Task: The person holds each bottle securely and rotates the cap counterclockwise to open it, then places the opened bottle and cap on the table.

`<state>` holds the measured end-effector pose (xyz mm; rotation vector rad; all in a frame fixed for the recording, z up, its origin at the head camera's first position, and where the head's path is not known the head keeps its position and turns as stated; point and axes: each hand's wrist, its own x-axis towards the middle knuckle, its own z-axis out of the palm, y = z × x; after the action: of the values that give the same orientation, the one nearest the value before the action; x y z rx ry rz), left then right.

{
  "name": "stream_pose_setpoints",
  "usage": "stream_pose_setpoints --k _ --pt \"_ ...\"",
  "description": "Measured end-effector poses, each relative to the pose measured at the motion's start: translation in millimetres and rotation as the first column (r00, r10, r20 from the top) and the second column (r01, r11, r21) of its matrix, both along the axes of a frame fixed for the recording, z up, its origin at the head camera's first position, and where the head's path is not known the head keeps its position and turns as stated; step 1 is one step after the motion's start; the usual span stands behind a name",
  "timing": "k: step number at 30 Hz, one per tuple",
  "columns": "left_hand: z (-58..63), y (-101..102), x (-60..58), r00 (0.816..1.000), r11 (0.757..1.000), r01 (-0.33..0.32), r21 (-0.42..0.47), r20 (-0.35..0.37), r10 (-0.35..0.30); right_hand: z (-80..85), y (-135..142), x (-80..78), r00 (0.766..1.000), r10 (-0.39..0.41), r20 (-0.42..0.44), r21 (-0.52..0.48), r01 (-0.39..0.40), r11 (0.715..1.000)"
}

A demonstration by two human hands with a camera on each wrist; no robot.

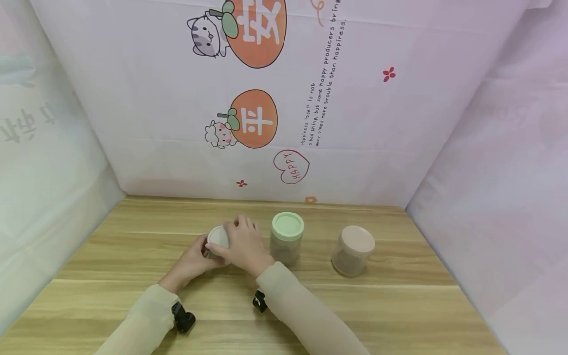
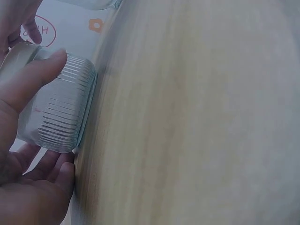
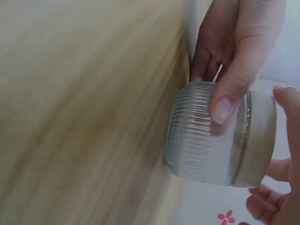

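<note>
A ribbed clear glass jar [image 3: 192, 136] with an off-white lid [image 1: 218, 236] stands on the wooden table, left of two other jars. My left hand [image 1: 195, 260] grips its glass body from the left; the left wrist view shows the thumb lying along one side and the fingers round the other. Over the top, my right hand [image 1: 248, 244] holds the lid [image 3: 257, 140] at its edge, thumb on the near side and fingers on the far side. The lid sits level on the jar in the right wrist view.
Just right of my right hand stands a glass jar with a green lid [image 1: 287, 225]. Farther right is a jar with a pale pink-beige lid [image 1: 357, 239]. A printed white cloth [image 1: 355, 162] hangs behind the table [image 1: 390, 305], with more cloth at both sides.
</note>
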<state>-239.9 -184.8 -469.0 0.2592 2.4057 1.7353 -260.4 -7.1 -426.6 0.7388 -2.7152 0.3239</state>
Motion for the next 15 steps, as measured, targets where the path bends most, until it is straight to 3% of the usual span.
stream_pose_setpoints --k 6,15 --pt "-3.3 1.8 -2.5 1.0 1.0 -0.001 0.012 -0.003 0.001 4.1 -1.0 -0.8 0.999 -0.042 0.006 0.097 0.042 0.994" --pt "-3.1 -1.9 -3.2 1.0 1.0 0.016 0.009 0.008 -0.016 5.8 -2.0 -4.8 0.999 0.013 0.048 0.092 -0.018 0.996"
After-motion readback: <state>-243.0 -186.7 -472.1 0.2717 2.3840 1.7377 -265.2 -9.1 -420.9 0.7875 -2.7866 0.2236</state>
